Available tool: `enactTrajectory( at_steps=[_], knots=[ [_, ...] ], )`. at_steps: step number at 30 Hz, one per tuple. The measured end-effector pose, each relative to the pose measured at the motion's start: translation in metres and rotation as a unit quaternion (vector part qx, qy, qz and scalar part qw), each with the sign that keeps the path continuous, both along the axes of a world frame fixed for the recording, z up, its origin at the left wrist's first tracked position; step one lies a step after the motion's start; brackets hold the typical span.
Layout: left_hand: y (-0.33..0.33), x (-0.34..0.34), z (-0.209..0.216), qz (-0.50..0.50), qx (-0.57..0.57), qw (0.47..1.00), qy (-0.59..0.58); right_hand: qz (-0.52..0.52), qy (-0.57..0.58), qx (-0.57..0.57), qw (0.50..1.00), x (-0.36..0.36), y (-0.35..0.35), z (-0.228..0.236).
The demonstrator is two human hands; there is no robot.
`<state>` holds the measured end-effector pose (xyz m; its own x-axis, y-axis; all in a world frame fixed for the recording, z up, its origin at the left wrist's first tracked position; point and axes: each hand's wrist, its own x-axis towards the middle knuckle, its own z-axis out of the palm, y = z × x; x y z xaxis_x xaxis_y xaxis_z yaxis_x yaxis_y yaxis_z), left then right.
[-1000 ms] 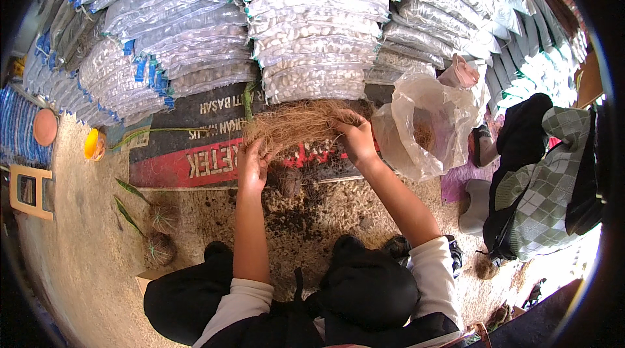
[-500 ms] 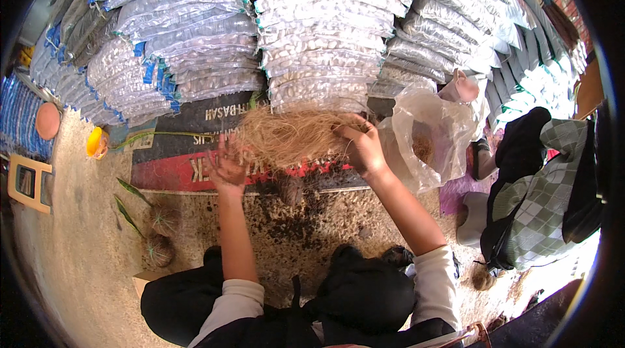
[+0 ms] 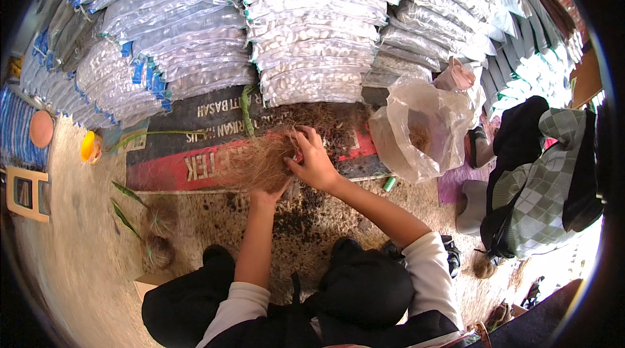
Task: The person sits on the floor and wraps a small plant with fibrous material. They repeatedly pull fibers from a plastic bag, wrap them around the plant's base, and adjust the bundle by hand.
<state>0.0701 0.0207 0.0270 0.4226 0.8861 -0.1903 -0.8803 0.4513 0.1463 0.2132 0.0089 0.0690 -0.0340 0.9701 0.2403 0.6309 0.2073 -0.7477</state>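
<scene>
Brown, wiry fibre makes up the bundle [image 3: 257,162] that both hands are working on, a loose tangled wad resting on the printed mat [image 3: 195,143] spread over the ground. The bundle sits just left of the right hand [image 3: 312,162] and directly beyond the left hand [image 3: 265,197]. The right hand presses into the bundle's right edge with its fingers curled and pinched on a tuft of the strands. The left hand comes up from the near side beneath the wad; its fingers are buried in the fibre, so whether they are closed on it cannot be told, though the hand is plainly touching it.

To the right of the hands, a clear plastic bag [image 3: 416,130] stands open and crumpled, with a small heap of brownish fibre-like stuff showing through its wall. Just beyond it leans a pinkish bag [image 3: 459,76]; its contents are hidden. Behind the mat, on the far side, rise stacks of filled white sacks [image 3: 312,35]. A green stem [image 3: 246,110] lies across the mat's far edge. Off to the left, well apart from the hands, a small yellow pot [image 3: 89,147] lies on the sandy ground, and nearer, two leafy plants [image 3: 153,231] with fibre-wrapped root balls lie on the ground. Dark soil crumbs are scattered between the mat and the person's knees.
</scene>
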Motion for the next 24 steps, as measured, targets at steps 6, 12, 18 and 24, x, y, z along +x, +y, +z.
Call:
enactTrajectory(
  at_steps=[6, 12, 18, 24],
  knots=[
    [0.01, -0.02, -0.019, 0.019, 0.013, 0.999, -0.03, 0.062, 0.096, -0.086, 0.99, 0.04, 0.032, 0.009],
    [0.024, -0.022, -0.03, 0.012, 0.026, 1.0, -0.014, -0.142, 0.153, -0.109, 0.972, 0.156, 0.069, -0.069],
    [0.028, -0.029, -0.028, -0.002, 0.012, 0.994, -0.108, -0.068, -0.333, -0.194, 0.92, 0.168, 0.062, -0.134],
    [0.029, -0.027, -0.03, 0.014, -0.033, 0.997, -0.066, -0.11, -0.211, -0.189, 0.953, 0.18, 0.061, -0.165]
  ],
)
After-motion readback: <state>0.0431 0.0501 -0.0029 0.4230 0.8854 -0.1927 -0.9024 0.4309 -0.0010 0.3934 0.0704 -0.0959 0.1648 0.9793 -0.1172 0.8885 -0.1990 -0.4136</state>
